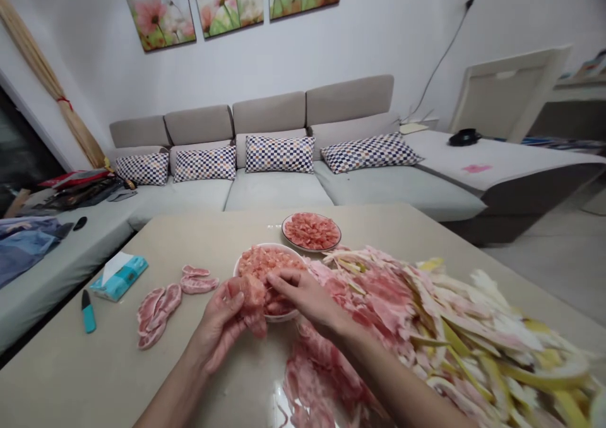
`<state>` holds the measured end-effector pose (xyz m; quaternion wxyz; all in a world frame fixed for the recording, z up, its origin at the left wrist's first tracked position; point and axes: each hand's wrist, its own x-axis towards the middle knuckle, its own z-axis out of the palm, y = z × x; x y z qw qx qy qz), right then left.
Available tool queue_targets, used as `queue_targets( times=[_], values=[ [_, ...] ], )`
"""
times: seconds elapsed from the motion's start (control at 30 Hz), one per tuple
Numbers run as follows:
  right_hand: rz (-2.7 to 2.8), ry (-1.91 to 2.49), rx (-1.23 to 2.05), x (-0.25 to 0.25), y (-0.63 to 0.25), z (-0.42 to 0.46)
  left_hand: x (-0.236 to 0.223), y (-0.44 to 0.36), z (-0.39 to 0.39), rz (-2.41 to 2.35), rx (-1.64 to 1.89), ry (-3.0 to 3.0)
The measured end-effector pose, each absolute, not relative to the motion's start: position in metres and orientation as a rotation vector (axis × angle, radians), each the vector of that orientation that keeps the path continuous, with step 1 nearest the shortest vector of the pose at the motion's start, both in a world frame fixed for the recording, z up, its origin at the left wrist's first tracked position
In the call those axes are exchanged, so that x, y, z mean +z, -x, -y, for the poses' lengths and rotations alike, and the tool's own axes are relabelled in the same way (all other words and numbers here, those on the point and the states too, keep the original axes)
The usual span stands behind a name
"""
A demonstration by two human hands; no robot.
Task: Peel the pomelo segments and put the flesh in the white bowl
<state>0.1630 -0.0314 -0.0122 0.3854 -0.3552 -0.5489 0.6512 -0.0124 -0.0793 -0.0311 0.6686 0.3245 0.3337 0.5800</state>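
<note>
Over the bowl (279, 247) at twelve o'clock, the left hand (216, 322) half-curls around a pink citrus segment (253, 303), the right hand (303, 293) pinches its flesh nearly closed, and peeled membrane (454, 327) heaps at three o'clock.

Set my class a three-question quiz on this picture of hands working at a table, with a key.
1. Multiple choice: what does the left hand hold? A) a tissue pack B) a piece of pink citrus flesh C) a spoon
2. True or false: the white bowl stands closer to the hands than the round plate does.
3. Fill in the word: the pile of pink and yellow peel lies on the person's ____ side of the bowl.

Key: 1 B; 2 true; 3 right.
</note>
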Motion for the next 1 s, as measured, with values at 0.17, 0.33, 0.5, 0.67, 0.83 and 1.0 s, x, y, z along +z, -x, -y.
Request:
queue_targets(
  times=[0.17,0.33,0.5,0.67,0.83,1.0],
  values=[
    [1.665,0.942,1.346,-0.003,-0.162,0.023,-0.028,0.018,0.064,-0.854,1.358,-0.749],
    [1.585,0.929,1.368,-0.012,-0.156,0.011,-0.014,0.014,0.047,-0.955,1.389,-0.791],
    [1.387,0.828,1.497,-0.02,-0.159,-0.002,-0.006,0.009,0.02,-0.811,1.277,-0.858],
    [1.427,0.884,1.409,-0.02,-0.162,-0.011,-0.021,0.007,0.002,-0.725,1.284,-0.811],
    [1.532,1.036,1.101,-0.019,-0.157,-0.012,-0.039,-0.001,0.004,-0.777,1.452,-0.644],
    [1.613,1.033,0.969,-0.012,-0.156,-0.002,-0.034,-0.013,0.015,-0.833,1.468,-0.675]
  ],
)
